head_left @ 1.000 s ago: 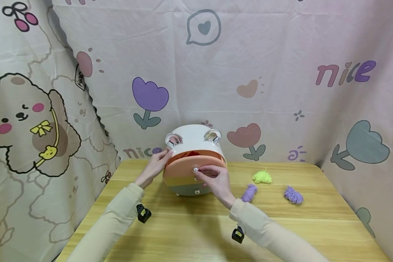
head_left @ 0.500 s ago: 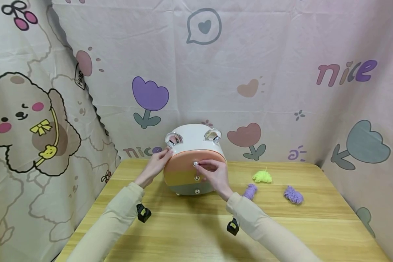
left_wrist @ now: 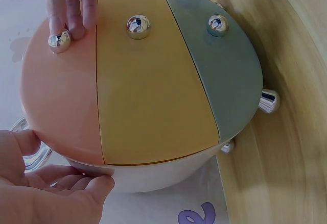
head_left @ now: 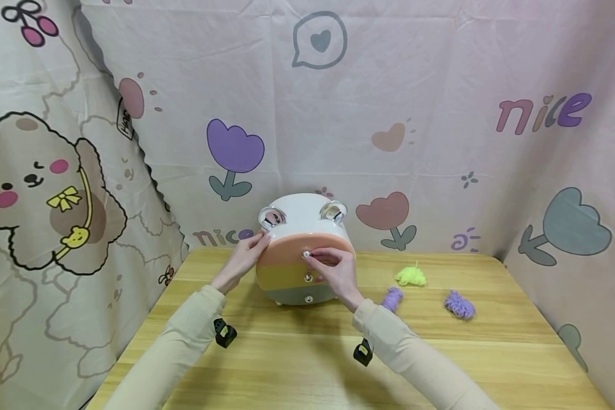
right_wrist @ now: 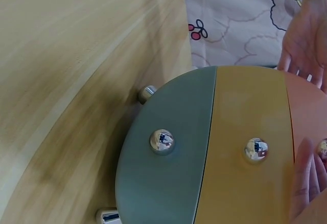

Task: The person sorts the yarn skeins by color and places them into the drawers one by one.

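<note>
A small rounded drawer box (head_left: 303, 213) with a white shell stands on the table. Its front has an orange drawer (head_left: 282, 250), a yellow drawer (left_wrist: 148, 91) and a grey-green drawer (right_wrist: 166, 178), all flush with the shell. My right hand (head_left: 340, 276) pinches the silver knob (head_left: 306, 254) of the orange drawer between thumb and fingertips. My left hand (head_left: 242, 259) rests against the box's upper left side, thumb near the orange edge and fingers along the white shell (left_wrist: 148, 180). Silver rings (head_left: 333, 212) like ears sit on top.
Right of the box, a yellow yarn bundle (head_left: 411, 277) and a purple yarn bundle (head_left: 459, 305) lie on the wooden table (head_left: 297, 364). Another purple bundle (head_left: 392, 298) is partly hidden by my right sleeve. A printed curtain (head_left: 307, 114) hangs close behind the box.
The orange drawer, tilted out with a gap and something red showing inside a second ago, is now pushed in flush. My right hand moved slightly up and inward with the knob; my left stayed put.
</note>
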`<state>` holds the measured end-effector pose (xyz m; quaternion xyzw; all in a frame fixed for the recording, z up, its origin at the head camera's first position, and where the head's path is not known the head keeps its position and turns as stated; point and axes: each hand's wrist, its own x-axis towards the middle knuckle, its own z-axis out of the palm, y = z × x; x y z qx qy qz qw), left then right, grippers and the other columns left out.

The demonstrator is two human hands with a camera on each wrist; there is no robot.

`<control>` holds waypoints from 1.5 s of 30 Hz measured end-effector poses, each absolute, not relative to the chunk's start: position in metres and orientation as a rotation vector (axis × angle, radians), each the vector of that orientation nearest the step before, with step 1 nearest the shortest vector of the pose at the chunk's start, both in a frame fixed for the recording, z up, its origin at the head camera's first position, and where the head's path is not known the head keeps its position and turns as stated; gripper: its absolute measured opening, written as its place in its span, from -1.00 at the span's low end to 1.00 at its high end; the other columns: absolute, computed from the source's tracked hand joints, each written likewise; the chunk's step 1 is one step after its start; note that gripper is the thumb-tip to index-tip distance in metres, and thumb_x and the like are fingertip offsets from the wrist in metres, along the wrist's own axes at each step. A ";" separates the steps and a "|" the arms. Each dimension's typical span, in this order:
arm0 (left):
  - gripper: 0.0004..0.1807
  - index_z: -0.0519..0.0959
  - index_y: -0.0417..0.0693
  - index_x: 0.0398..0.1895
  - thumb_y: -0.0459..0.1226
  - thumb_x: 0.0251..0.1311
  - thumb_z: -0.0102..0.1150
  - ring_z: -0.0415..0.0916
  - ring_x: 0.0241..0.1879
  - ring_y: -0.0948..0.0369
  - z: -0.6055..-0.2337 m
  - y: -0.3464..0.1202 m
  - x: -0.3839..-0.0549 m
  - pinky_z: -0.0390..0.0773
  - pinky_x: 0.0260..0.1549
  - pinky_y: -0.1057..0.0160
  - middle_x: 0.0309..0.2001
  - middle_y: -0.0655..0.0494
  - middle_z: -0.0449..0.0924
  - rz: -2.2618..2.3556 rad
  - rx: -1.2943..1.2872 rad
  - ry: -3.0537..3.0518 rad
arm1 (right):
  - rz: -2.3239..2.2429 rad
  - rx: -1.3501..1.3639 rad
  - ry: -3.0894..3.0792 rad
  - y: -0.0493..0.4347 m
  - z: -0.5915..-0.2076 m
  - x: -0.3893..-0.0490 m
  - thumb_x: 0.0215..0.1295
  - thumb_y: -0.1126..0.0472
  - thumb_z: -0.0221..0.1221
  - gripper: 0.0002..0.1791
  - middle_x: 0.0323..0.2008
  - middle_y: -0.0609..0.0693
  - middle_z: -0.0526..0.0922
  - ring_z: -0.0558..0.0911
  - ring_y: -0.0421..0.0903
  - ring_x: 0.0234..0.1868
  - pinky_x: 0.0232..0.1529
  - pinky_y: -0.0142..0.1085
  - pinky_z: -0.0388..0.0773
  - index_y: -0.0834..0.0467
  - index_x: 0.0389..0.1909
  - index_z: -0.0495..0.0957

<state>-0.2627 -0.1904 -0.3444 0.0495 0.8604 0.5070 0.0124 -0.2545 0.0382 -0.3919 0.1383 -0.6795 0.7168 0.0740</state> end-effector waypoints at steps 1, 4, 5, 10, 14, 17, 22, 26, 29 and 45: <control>-0.31 0.11 -0.28 0.54 0.00 0.58 -0.17 -0.07 0.60 -0.11 -0.344 -0.190 -0.263 0.03 0.59 -0.05 0.59 -0.17 -0.02 1.581 0.155 2.681 | 2.152 0.413 -2.039 0.038 -0.392 -0.255 0.19 0.37 0.39 -0.74 -0.20 0.36 0.77 0.80 0.23 -0.30 -0.42 0.07 0.75 0.43 -0.14 0.68; -0.31 0.11 -0.27 0.54 0.00 0.57 -0.17 -0.07 0.60 -0.10 -0.344 -0.190 -0.262 0.03 0.59 -0.05 0.59 -0.16 -0.02 1.583 0.152 2.677 | 2.153 0.409 -2.039 0.038 -0.392 -0.254 0.19 0.37 0.39 -0.75 -0.21 0.36 0.77 0.80 0.24 -0.29 -0.41 0.09 0.75 0.42 -0.14 0.69; -0.31 0.11 -0.26 0.54 0.00 0.57 -0.17 -0.07 0.60 -0.10 -0.344 -0.191 -0.262 0.02 0.59 -0.05 0.59 -0.15 -0.02 1.583 0.151 2.676 | 2.155 0.409 -2.038 0.038 -0.392 -0.254 0.19 0.37 0.39 -0.75 -0.21 0.36 0.77 0.80 0.24 -0.29 -0.41 0.10 0.74 0.41 -0.14 0.69; -0.31 0.12 -0.25 0.54 0.01 0.57 -0.17 -0.09 0.60 -0.10 -0.344 -0.191 -0.262 0.02 0.59 -0.06 0.60 -0.14 -0.04 1.579 0.148 2.672 | 2.160 0.401 -2.037 0.039 -0.395 -0.255 0.19 0.34 0.39 -0.74 -0.22 0.31 0.79 0.82 0.12 -0.31 -0.41 0.06 0.75 0.39 -0.13 0.70; -0.31 0.12 -0.26 0.54 0.02 0.57 -0.18 -0.09 0.61 -0.10 -0.345 -0.191 -0.262 0.02 0.59 -0.06 0.60 -0.15 -0.04 1.579 0.148 2.667 | 2.151 0.388 -2.056 0.042 -0.402 -0.254 0.19 0.32 0.40 -0.73 -0.21 0.27 0.80 0.82 -0.06 -0.34 -0.43 -0.08 0.77 0.36 -0.12 0.71; -0.30 0.12 -0.27 0.54 0.02 0.57 -0.18 -0.09 0.60 -0.11 -0.344 -0.191 -0.262 0.02 0.59 -0.06 0.60 -0.17 -0.04 1.580 0.149 2.669 | 2.111 0.382 -2.082 0.043 -0.409 -0.252 0.17 0.33 0.41 -0.74 -0.23 0.28 0.80 0.78 -0.16 -0.39 -0.49 -0.23 0.74 0.35 -0.13 0.71; -0.30 0.12 -0.27 0.54 0.02 0.57 -0.17 -0.09 0.60 -0.12 -0.344 -0.190 -0.262 0.02 0.59 -0.06 0.60 -0.17 -0.04 1.580 0.153 2.671 | 2.027 0.357 -2.138 0.045 -0.425 -0.250 0.15 0.34 0.42 -0.76 -0.29 0.32 0.78 0.72 -0.16 -0.43 -0.53 -0.23 0.71 0.34 -0.16 0.72; -0.31 0.12 -0.27 0.54 0.02 0.57 -0.18 -0.09 0.60 -0.11 -0.345 -0.190 -0.262 0.02 0.59 -0.06 0.61 -0.17 -0.05 1.583 0.155 2.670 | 2.019 0.330 -2.160 0.044 -0.436 -0.248 0.14 0.35 0.43 -0.75 -0.28 0.33 0.77 0.71 -0.17 -0.43 -0.54 -0.20 0.72 0.33 -0.15 0.72; -0.31 0.12 -0.27 0.54 0.02 0.57 -0.18 -0.09 0.60 -0.11 -0.345 -0.190 -0.262 0.02 0.59 -0.06 0.60 -0.16 -0.04 1.580 0.150 2.673 | 2.051 0.316 -2.153 0.044 -0.443 -0.246 0.13 0.36 0.43 -0.73 -0.26 0.34 0.76 0.70 -0.21 -0.42 -0.56 -0.28 0.70 0.34 -0.13 0.72; -0.30 0.12 -0.26 0.54 0.03 0.57 -0.18 -0.07 0.60 -0.11 -0.345 -0.191 -0.263 0.03 0.59 -0.06 0.60 -0.15 -0.02 1.554 0.137 2.698 | 2.116 0.284 -2.080 0.032 -0.461 -0.243 0.15 0.41 0.40 -0.72 -0.20 0.39 0.75 0.78 0.12 -0.33 -0.55 -0.29 0.71 0.38 -0.11 0.67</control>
